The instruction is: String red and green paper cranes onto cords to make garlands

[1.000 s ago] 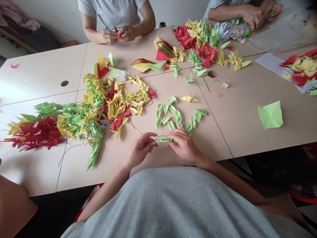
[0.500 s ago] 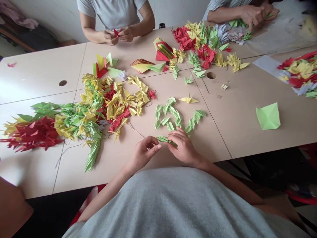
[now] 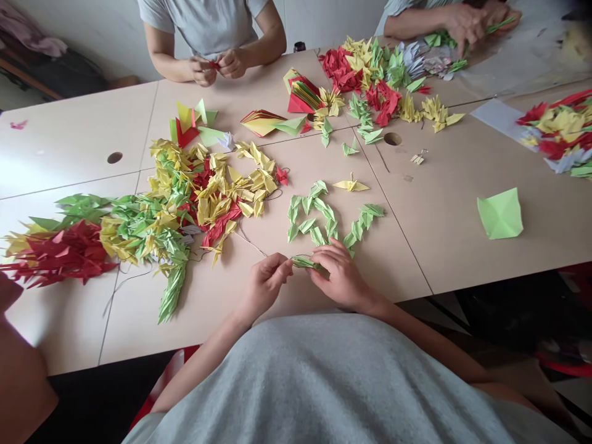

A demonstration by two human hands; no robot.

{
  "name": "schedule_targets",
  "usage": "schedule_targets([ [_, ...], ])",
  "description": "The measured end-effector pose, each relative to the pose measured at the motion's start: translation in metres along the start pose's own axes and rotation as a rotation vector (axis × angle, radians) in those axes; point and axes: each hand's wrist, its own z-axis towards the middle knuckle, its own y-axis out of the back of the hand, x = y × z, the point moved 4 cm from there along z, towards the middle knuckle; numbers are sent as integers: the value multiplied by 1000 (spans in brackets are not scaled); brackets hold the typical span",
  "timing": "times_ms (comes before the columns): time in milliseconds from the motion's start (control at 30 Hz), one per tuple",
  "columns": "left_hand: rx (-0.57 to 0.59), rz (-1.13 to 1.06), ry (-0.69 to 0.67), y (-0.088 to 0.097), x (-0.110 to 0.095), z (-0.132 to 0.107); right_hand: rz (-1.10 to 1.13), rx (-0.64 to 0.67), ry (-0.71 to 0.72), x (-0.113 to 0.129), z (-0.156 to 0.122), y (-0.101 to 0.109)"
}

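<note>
My left hand (image 3: 264,285) pinches the near end of a strung chain of green paper cranes (image 3: 303,262), fingers closed on it. My right hand (image 3: 339,275) curls over the same green cranes from the right, thumb and fingers pressing them. The rest of the green crane string (image 3: 324,214) snakes across the beige table (image 3: 439,203) just beyond my hands. A thin thread (image 3: 252,242) runs from my left hand toward the big pile.
A large heap of yellow, green and red cranes (image 3: 185,197) lies to the left, with red ones (image 3: 60,250) at the far left. A folded green sheet (image 3: 501,213) sits right. Across the table, one person (image 3: 213,61) folds red paper and another's hands (image 3: 467,21) work beside mixed cranes (image 3: 374,74).
My left hand closed from loosely spread fingers into a pinch on the green cranes' end and moved closer to my right hand. The view shifted slightly.
</note>
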Motion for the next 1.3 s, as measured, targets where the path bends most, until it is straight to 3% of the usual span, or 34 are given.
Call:
schedule_targets([
  [333, -93, -106, -109, 34, -14, -4, -1, 40, 2, -10, -3, 3],
  [400, -14, -67, -172, 39, -18, -5, -9, 41, 13, -13, -5, 4],
  [600, 481, 242, -240, 32, -32, -13, -31, 5, 113, -12, -9, 15],
  [700, 563, 416, -255, 28, -33, -14, -32, -63, 118, -16, -11, 26],
  [800, 509, 522, -247, 28, -29, -10, -68, -137, 77, -26, -11, 38],
  [1033, 202, 584, -359, 34, -24, 3, -204, -274, 9, -51, -13, 60],
  [1300, 41, 708, -459, 24, -15, 25, -293, -251, -90, -73, -19, 60],
])
